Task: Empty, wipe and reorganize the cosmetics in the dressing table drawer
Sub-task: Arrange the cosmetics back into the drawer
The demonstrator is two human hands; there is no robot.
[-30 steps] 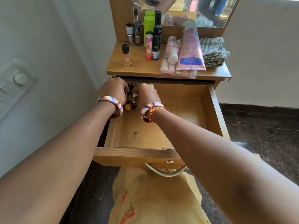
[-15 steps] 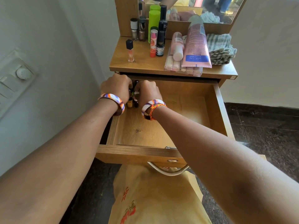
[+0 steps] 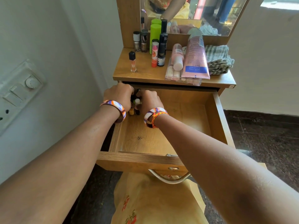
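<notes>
While the drawer [image 3: 216, 120] stands pulled out, L hand [image 3: 119, 96] & R hand [image 3: 149, 101] sit close together at its back-left corner, fingers curled round a cluster of small bottles [image 3: 135, 107] there. Other cosmetics [image 3: 159, 49] stand on the tabletop [image 3: 142, 73] w/ a folded cloth [image 3: 218, 59].

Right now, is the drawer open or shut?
Open: the drawer is pulled out, its wooden floor showing, both hands reaching inside.
</notes>
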